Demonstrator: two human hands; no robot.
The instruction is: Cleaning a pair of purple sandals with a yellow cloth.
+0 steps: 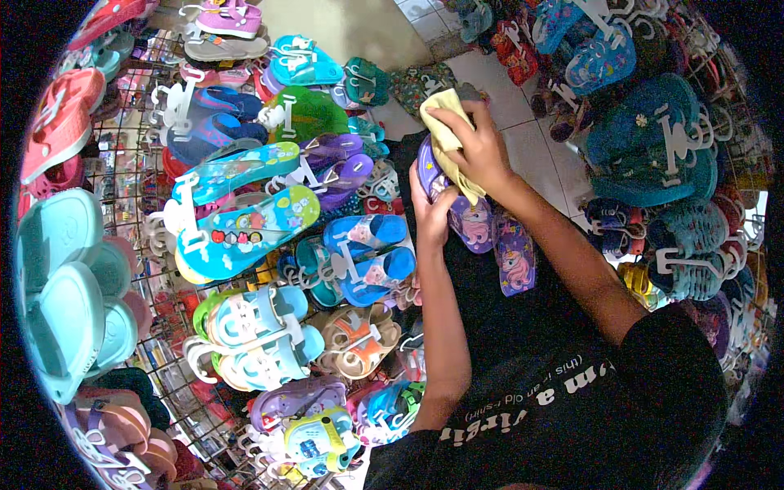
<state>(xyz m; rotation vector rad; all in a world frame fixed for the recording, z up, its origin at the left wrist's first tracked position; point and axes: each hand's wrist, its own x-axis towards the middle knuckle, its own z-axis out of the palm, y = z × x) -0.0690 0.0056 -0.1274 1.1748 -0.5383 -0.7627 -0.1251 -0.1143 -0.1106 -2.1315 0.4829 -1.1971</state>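
Note:
My left hand [432, 211] grips a purple child's flip-flop [427, 160] in front of my dark T-shirt. Two more purple soles with unicorn prints hang below it, one sole [476, 225] close under my fingers and the other sole [514, 260] lower, against the shirt. Whether they all belong to one bundle I cannot tell. In my right hand [481, 144] is a folded pale yellow cloth [442, 125], pressed over the upper face of the held flip-flop. The cloth and fingers hide part of that flip-flop.
On my left, a wire grid rack [162, 306] carries several sandals on white hangers, including turquoise flip-flops [245, 226], blue slides [373, 260] and mint slides [58, 306]. Teal footwear [643, 147] hangs on my right. Pale floor tiles [505, 92] show beyond my hands.

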